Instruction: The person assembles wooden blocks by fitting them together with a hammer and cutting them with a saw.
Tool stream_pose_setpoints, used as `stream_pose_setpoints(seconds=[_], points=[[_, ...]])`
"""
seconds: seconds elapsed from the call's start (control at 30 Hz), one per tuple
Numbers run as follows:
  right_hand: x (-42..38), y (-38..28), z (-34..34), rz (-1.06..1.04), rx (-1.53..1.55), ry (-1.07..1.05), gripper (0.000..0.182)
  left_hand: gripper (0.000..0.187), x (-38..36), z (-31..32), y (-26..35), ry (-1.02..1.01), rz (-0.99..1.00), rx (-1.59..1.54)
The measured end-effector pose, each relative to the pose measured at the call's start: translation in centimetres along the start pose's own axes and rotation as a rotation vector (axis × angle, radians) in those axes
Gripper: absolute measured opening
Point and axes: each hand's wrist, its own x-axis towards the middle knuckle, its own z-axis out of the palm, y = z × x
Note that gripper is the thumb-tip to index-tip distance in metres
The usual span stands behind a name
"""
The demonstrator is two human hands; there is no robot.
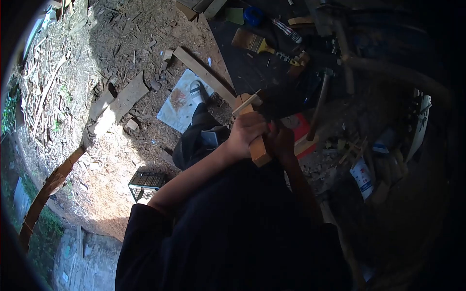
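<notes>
My left hand is closed over the top of an orange-brown wooden block, which lies lengthwise in front of my body. Darker and in shadow, my right hand grips at the block's right side, its fingers curled close to the left hand's. A thin pale wooden stick crosses the block's far end, just beyond my left knuckles. To the right of my hands are a red flat object and a hammer with a wooden handle.
On the dark tabletop lie a paintbrush, a screwdriver and a blue tape measure. A long board rests beside it. Wood scraps cover the ground, with a black crate at left and a white bag at right.
</notes>
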Motion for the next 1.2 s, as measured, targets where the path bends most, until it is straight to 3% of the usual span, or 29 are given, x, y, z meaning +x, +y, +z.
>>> stream_pose_setpoints(seconds=[0.1, 0.23, 0.3, 0.37, 0.5, 0.57, 0.6, 0.7, 0.8, 0.93, 1.0, 1.1, 1.2], points=[[1.3, -0.8, -1.2, -0.011, -0.080, -0.117, 0.029, 0.019, -0.4, -0.5, 0.2, 0.006, -0.064, 0.005], [-1.3, 2.4, -0.5, -0.040, 0.010, 0.009, 0.031, 0.019, 1.5, -0.2, 0.2, -0.014, 0.009, 0.000], [1.7, -2.2, -1.7, 0.078, -0.061, -0.097, 0.032, 0.020, 0.6, 0.3, 0.6, -0.036, 0.001, -0.008], [0.4, -1.1, -1.2, 0.060, 0.003, -0.085, 0.032, 0.020, 0.5, -0.5, 0.4, -0.008, -0.026, 0.022], [-2.7, 3.6, 0.4, 0.000, 0.160, 0.095, 0.031, 0.020, 0.2, -0.2, 0.0, 0.018, 0.002, 0.022], [-0.4, -1.0, -2.0, 0.065, 0.047, -0.033, 0.029, 0.021, -0.7, -0.2, 0.3, -0.008, -0.027, 0.002], [1.5, -3.0, -2.6, 0.073, -0.003, -0.090, 0.028, 0.020, -0.6, -0.3, 0.1, -0.013, 0.004, 0.002], [-1.1, -0.8, -1.9, -0.023, 0.026, -0.003, 0.025, 0.017, -0.9, 1.0, 0.3, -0.085, 0.085, -0.061], [-2.2, -0.6, -2.1, 0.048, 0.092, 0.002, 0.026, 0.016, -1.1, 2.1, 0.5, -0.114, 0.131, -0.110], [-1.4, 0.1, -1.2, -0.046, 0.061, 0.106, 0.028, 0.014, -0.8, 1.3, 0.3, -0.071, 0.011, -0.081], [-2.5, 1.2, -1.3, -0.070, -0.072, 0.124, 0.030, 0.027, -1.3, 0.0, 0.0, -0.058, -0.110, -0.043], [-5.1, 4.9, 1.3, 0.063, -0.010, 0.045, 0.031, 0.023, -1.6, 0.4, -0.2, -0.075, -0.057, -0.061], [-0.9, -0.2, -0.3, 0.017, 0.031, 0.086, 0.032, 0.022, -1.3, 0.5, -0.2, -0.076, -0.060, -0.047]])
